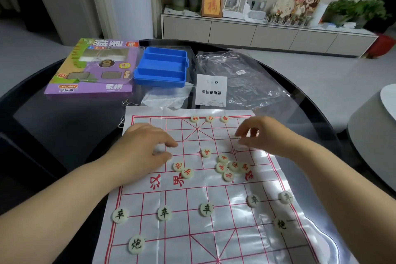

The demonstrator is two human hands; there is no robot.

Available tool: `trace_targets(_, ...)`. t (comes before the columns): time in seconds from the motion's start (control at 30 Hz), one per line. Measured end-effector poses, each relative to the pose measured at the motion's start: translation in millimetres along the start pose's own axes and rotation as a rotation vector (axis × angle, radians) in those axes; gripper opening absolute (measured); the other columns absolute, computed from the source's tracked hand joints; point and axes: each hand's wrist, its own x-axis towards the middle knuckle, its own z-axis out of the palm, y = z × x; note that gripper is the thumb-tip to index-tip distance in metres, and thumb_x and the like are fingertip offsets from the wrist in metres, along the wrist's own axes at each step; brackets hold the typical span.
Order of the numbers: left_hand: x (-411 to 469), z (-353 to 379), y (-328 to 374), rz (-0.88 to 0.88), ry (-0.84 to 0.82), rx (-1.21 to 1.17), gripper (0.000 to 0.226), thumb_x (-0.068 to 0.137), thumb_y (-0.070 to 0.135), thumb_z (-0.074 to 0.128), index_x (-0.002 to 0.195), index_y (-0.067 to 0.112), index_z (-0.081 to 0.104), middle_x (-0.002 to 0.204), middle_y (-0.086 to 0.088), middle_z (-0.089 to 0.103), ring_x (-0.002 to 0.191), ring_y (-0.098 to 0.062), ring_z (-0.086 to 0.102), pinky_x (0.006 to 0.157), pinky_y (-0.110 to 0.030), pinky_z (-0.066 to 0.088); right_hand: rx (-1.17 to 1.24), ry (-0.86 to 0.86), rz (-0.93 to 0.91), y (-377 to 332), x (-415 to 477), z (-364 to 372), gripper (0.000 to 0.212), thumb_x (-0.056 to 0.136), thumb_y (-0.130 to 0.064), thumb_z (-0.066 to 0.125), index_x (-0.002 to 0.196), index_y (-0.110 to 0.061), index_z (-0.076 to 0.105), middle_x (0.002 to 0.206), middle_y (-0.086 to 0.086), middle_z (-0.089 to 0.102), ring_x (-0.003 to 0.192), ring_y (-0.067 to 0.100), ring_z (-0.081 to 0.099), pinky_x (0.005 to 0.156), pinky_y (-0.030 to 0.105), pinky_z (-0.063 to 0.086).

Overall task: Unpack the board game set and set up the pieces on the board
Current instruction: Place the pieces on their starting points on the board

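The white plastic board with a red grid [182,231] lies flat on the dark round table [64,124], its long axis running away from the person. It carries eleven red-lettered pale round pieces [206,153] and seven black-lettered pieces [164,213]. The left hand [145,148] and right hand [263,135] are over its far half with fingers curled. I cannot tell whether either grip holds a piece.
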Motion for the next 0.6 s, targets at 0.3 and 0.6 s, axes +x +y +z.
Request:
trace_targets(0.3, 18.2, 20.4, 53.9, 0.141, -0.034, 0.112, 0.035, 0.088, 0.042, 0.051, 0.121, 0.032, 0.053, 0.121, 0.014, 0.053, 0.116, -0.012, 0.041, 0.097, -0.022, 0.023, -0.148, -0.105, -0.035, -9.8, -31.2, 24.8, 0.033, 0.084, -0.022, 0.06, 0.117, -0.021, 0.057, 0.118, -0.002, 0.049, 0.107, 0.013, 0.044, 0.081, 0.018, 0.036)
trace_targets(0.6, 47.5, 40.2, 74.4, 0.187, -0.032, 0.243, 0.041, 0.085, 0.047, 0.053, 0.121, 0.028, 0.055, 0.124, 0.005, 0.05, 0.12, -0.017, 0.035, 0.104, -0.029, 0.015, -0.132, -0.019, -0.048, -1.4, -28.0, 26.5, 0.027, 0.085, -0.02, 0.058, 0.111, -0.015, 0.061, 0.116, 0.003, 0.055, 0.112, 0.018, 0.043, 0.089, 0.021, 0.033)
